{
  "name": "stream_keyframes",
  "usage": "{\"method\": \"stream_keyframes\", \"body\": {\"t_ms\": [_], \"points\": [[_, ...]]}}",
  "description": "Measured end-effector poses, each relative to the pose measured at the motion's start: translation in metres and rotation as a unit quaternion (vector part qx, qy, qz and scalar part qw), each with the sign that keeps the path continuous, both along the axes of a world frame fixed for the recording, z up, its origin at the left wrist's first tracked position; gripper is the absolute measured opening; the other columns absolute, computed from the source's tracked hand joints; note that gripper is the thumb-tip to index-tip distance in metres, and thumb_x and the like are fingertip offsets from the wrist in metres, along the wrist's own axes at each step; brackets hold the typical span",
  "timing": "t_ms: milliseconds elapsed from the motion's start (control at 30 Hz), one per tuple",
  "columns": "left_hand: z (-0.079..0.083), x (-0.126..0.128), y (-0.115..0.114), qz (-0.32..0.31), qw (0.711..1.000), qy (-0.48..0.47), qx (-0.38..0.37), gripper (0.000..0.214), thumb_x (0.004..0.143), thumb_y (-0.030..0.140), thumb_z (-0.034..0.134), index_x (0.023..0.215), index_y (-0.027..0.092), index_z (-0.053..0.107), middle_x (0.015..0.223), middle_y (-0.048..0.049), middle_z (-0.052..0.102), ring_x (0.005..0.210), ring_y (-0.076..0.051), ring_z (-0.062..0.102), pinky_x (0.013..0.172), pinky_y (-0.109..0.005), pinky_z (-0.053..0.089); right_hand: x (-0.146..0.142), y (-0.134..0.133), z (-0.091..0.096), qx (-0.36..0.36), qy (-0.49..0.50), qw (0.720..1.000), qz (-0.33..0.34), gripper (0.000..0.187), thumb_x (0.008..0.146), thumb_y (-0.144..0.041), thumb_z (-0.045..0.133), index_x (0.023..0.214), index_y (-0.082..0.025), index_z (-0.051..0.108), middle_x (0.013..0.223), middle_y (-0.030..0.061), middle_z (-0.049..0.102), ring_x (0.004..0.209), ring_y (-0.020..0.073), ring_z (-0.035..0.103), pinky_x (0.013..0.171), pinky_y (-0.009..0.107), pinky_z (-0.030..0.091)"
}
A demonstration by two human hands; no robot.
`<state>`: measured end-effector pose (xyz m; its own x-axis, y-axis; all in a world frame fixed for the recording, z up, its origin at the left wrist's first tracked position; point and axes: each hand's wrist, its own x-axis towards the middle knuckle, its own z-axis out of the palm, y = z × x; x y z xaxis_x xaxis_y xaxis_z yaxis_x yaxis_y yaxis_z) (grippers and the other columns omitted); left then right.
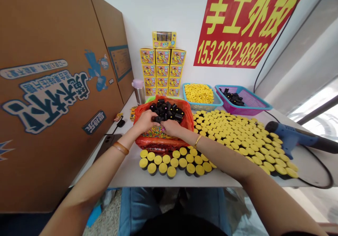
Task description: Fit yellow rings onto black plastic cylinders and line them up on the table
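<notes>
Both hands are over a basket lined with a red plastic bag. Inside are a heap of small black cups and a layer of tiny multicoloured beads. My left hand has its fingers closed on a black cup at the front of the heap. Beside it, my right hand is closed low over the beads, close to that cup. What its fingers hold is hidden. In front of the basket stand several black cups with yellow lids.
Many more yellow-lidded cups cover the table's right side, with a blue power tool beyond. Behind are a basket of yellow pieces, a purple basket, stacked yellow boxes and a tumbler. A large carton borders the left.
</notes>
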<state>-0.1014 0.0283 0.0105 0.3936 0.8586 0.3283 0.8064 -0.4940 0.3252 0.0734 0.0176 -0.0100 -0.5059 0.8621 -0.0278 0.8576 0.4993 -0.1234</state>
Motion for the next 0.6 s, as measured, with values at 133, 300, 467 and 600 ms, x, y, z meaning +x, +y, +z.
{"method": "stream_keyframes", "body": {"t_ms": [133,300,467,600], "points": [[-0.005,0.001,-0.008,-0.013,0.989,-0.144,0.045,0.026,0.065,0.022,0.081,0.089,0.018,0.072,0.089,-0.0049,0.063,0.083,-0.021,0.062,0.075,-0.034,0.051,0.002,-0.001,0.001,-0.027,-0.001,1.000,0.009,0.022,0.090,-0.021,0.056,0.107,-0.020,0.070,0.106,0.0091,0.073,0.093,0.0205,0.068,0.072,0.025,0.046],[-0.011,0.009,-0.017,-0.035,0.972,-0.230,0.040,0.035,0.068,0.004,0.069,0.100,0.019,0.070,0.104,-0.0056,0.069,0.098,-0.021,0.064,0.090,-0.037,0.050,0.011,-0.004,0.006,-0.028,0.003,0.998,0.053,0.028,0.083,-0.013,0.057,0.104,-0.023,0.073,0.108,0.0038,0.073,0.098,0.0191,0.066,0.072,0.024,0.042],[-0.018,0.010,-0.011,-0.017,0.945,-0.322,-0.048,0.032,0.063,0.010,0.073,0.094,0.018,0.069,0.089,-0.0027,0.068,0.086,-0.021,0.064,0.084,-0.037,0.051,0.015,-0.012,0.019,-0.020,-0.031,0.999,0.040,0.030,0.083,-0.016,0.058,0.107,-0.024,0.073,0.103,0.0052,0.073,0.093,0.0204,0.066,0.066,0.025,0.039],[-0.022,0.009,-0.006,0.005,0.866,-0.480,-0.137,0.049,0.057,0.015,0.077,0.105,0.020,0.070,0.081,0.0007,0.067,0.077,-0.016,0.063,0.076,-0.032,0.052,0.016,-0.011,0.024,-0.039,-0.060,0.996,0.057,0.029,0.086,-0.014,0.054,0.106,-0.021,0.074,0.105,0.0072,0.073,0.095,0.0195,0.066,0.073,0.024,0.043]]}}
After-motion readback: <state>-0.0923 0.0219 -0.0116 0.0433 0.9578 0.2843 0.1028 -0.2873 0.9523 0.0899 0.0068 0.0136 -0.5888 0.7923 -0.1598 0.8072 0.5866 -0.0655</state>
